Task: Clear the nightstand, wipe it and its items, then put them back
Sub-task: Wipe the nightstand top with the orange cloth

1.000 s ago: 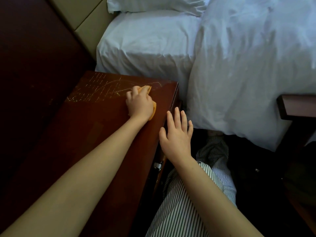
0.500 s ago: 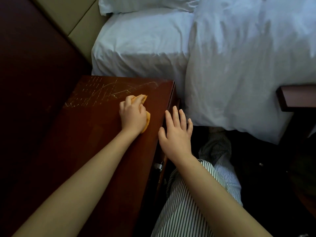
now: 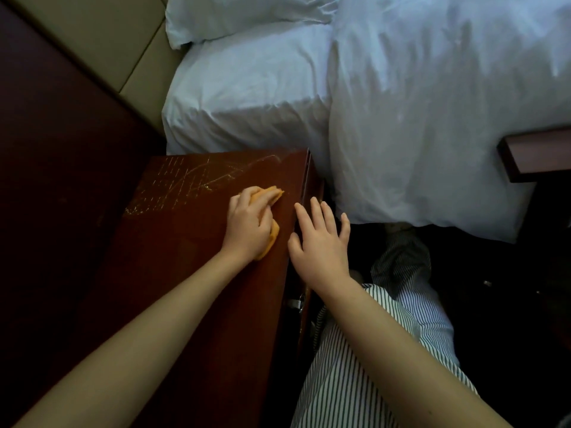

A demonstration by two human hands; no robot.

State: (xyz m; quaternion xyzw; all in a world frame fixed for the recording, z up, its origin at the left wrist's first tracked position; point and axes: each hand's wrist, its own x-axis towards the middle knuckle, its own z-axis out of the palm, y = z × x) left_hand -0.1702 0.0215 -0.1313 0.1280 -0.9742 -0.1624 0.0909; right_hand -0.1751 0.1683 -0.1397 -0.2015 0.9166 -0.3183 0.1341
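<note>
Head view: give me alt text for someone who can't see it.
The left hand grips an orange cloth against the scratched top of a dark wooden nightstand beside a white bed. The right hand lies open at the nightstand's edge, above striped trousers.

**Clearance around the worktop**

The worktop [image 3: 185, 257] showed bare wood to the left of and nearer than the left hand [image 3: 248, 225], which held the cloth [image 3: 274, 234] down by the right edge. The right hand [image 3: 321, 242] lay spread at that edge. A dark panel [image 3: 61, 149] closed the left side. The bed [image 3: 247, 97] stood just beyond the far edge. The duvet [image 3: 432, 118] overhung the floor gap on the right, which a striped leg [image 3: 370, 366] occupied.
</note>
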